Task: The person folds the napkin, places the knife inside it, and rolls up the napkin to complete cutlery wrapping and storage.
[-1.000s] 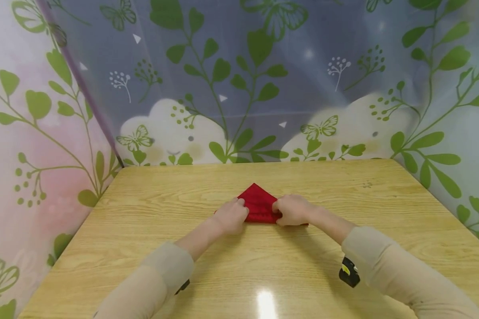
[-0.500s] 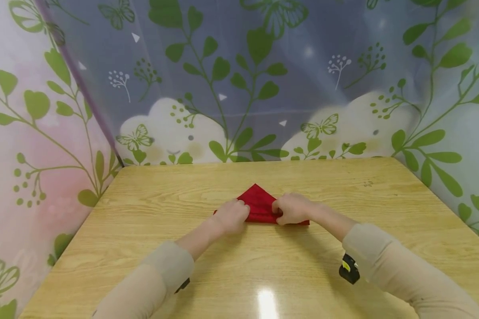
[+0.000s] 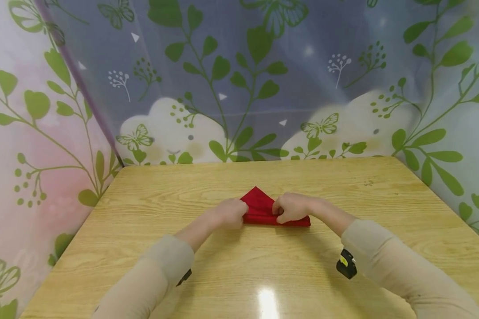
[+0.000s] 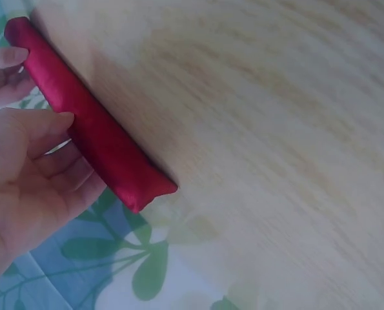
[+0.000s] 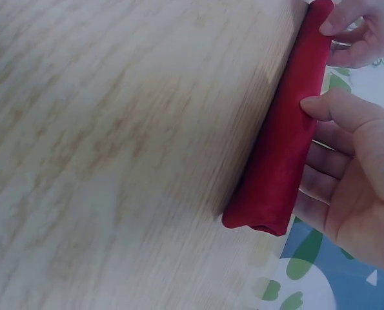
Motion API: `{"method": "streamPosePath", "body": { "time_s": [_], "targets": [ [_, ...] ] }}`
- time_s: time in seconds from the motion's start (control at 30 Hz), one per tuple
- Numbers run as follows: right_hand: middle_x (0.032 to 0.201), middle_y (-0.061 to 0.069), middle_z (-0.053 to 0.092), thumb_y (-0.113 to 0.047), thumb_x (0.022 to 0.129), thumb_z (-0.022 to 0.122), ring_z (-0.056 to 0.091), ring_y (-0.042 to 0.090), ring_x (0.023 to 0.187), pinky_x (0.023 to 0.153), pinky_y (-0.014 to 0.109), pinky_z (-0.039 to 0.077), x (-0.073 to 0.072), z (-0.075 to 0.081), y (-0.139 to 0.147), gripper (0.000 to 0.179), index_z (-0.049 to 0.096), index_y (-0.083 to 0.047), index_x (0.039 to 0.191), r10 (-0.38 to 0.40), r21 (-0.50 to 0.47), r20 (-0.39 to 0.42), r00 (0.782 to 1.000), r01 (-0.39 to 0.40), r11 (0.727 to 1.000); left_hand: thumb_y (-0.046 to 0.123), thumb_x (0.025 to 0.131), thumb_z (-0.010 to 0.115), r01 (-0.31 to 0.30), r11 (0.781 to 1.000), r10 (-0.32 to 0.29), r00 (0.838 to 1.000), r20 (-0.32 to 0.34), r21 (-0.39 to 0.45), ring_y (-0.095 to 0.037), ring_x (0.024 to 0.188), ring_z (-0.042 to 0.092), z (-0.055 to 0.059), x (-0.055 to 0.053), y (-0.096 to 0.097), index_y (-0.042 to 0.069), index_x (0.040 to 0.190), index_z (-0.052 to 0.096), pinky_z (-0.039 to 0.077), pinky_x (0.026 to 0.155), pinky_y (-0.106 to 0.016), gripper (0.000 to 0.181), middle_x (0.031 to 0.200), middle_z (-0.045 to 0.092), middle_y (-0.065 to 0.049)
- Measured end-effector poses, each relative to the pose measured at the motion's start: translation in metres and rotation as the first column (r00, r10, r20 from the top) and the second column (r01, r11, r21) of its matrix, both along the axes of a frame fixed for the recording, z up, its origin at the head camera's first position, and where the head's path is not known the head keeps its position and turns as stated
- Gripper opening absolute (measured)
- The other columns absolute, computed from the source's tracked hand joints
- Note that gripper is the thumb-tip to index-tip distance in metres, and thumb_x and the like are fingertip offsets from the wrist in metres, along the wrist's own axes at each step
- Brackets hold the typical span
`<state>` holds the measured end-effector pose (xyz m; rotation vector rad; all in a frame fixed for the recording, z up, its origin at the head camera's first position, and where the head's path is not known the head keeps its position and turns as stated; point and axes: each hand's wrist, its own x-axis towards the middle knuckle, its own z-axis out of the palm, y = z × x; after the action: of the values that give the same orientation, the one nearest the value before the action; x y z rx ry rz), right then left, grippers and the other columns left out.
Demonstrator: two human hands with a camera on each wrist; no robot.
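Note:
A red cloth [image 3: 256, 198] lies on the table, its near edge turned into a thick roll and a pointed flap rising toward the back. My left hand [image 3: 232, 213] grips the roll left of its middle, and my right hand [image 3: 292, 207] holds it to the right. In the left wrist view, the thumb of my left hand [image 4: 33, 174] presses on the smooth roll [image 4: 104, 139] with the fingers behind it. The right wrist view has my right hand [image 5: 366, 161] pinching the roll [image 5: 279, 148] likewise, thumb on the near side. The flap is hidden in both wrist views.
The wood-grain table [image 3: 143, 195] spreads around the cloth. Behind it hangs a blue curtain [image 3: 239, 79] printed with leaves and butterflies, with paler printed panels on both sides. A black device [image 3: 346, 264] is strapped under the right sleeve.
The near edge of the cloth has turned over into a fuller roll, and the flap behind it shows shorter. Both hands have stayed nearly in place, the left tilting slightly.

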<state>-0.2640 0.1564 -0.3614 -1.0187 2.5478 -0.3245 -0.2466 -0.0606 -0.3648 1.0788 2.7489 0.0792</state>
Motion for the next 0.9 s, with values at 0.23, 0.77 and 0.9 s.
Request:
{"method": "streamPosePath", "body": {
  "time_s": [0.23,0.77,0.9],
  "targets": [
    [0.080,-0.002,0.056,-0.011,0.078,0.070,0.052,0.014,0.071,0.065,0.030,0.044,0.012,-0.001,-0.005,0.014,0.060,-0.009,0.087,-0.019,-0.014,-0.216,0.976,0.016,1.000,-0.006,0.082,0.050,-0.045,0.999,0.044,0.994,0.099,0.006,-0.013,0.061,0.033,0.003,-0.005,-0.001,0.009,0.068,0.051,0.030,0.057,-0.025,0.021,0.062,0.035,0.003],
    [0.082,0.011,0.056,-0.009,0.078,0.069,0.056,0.027,0.070,0.052,0.036,0.050,0.039,-0.020,-0.023,0.015,0.057,-0.005,0.084,0.058,0.155,-0.640,0.766,0.055,0.986,-0.006,0.083,0.050,-0.087,0.995,0.076,0.978,0.193,0.052,-0.017,0.088,0.056,0.008,-0.016,-0.002,0.001,0.097,0.071,0.044,0.081,-0.029,0.026,0.093,0.065,-0.004],
    [0.080,0.010,0.055,-0.006,0.079,0.068,0.054,0.026,0.068,0.048,0.034,0.048,0.037,-0.027,-0.020,0.013,0.055,-0.005,0.080,0.069,0.143,-0.677,0.733,0.039,0.989,-0.008,0.082,0.048,-0.086,0.996,0.078,0.977,0.201,0.032,-0.014,0.072,0.044,0.008,-0.018,-0.001,0.001,0.083,0.069,0.037,0.068,-0.025,0.023,0.073,0.054,0.002]
  ]
}}
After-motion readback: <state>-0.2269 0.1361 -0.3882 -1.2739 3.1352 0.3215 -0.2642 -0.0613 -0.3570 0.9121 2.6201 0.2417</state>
